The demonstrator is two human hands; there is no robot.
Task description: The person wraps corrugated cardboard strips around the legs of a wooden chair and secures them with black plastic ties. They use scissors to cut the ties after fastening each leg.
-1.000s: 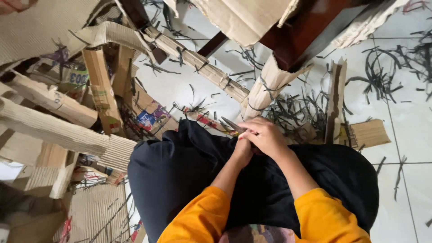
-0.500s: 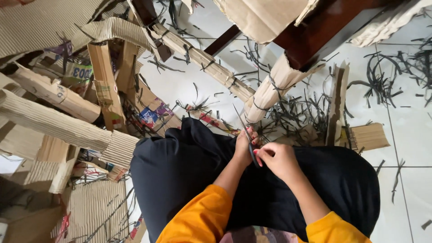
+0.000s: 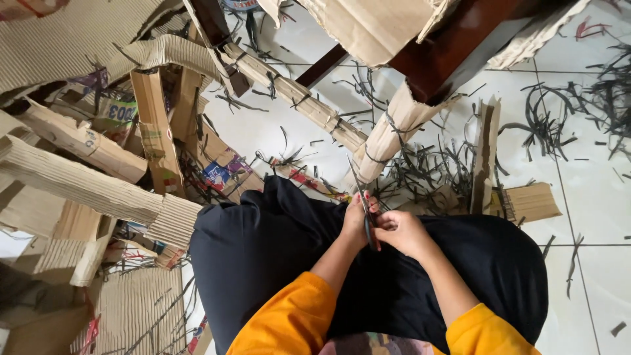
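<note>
— What changed?
— The right hand [image 3: 404,231] has closed in against the left hand [image 3: 358,220] over the black-clothed lap [image 3: 276,250].
— And the grip?
— Both hands are curled around slim dark metal scissors [image 3: 363,200], blades pointing up toward the bundled corrugated cardboard strips [image 3: 394,128]; bare white tile floor [image 3: 591,210] lies rightward.

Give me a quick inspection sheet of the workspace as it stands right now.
Surface: white tiled floor; the person sits on it, lap covered in dark cloth.
Job's things: a thin dark strip held over the lap, pointing away from the person.
Clutter: corrugated cardboard pieces piled at left; rolled cardboard bundles tied with strips; dark cut strips scattered on the tiles.
Grippers: left hand and right hand both closed on the strip, close together.
Cables: nothing seen.
Surroundings: dark red wooden furniture legs above.
</note>
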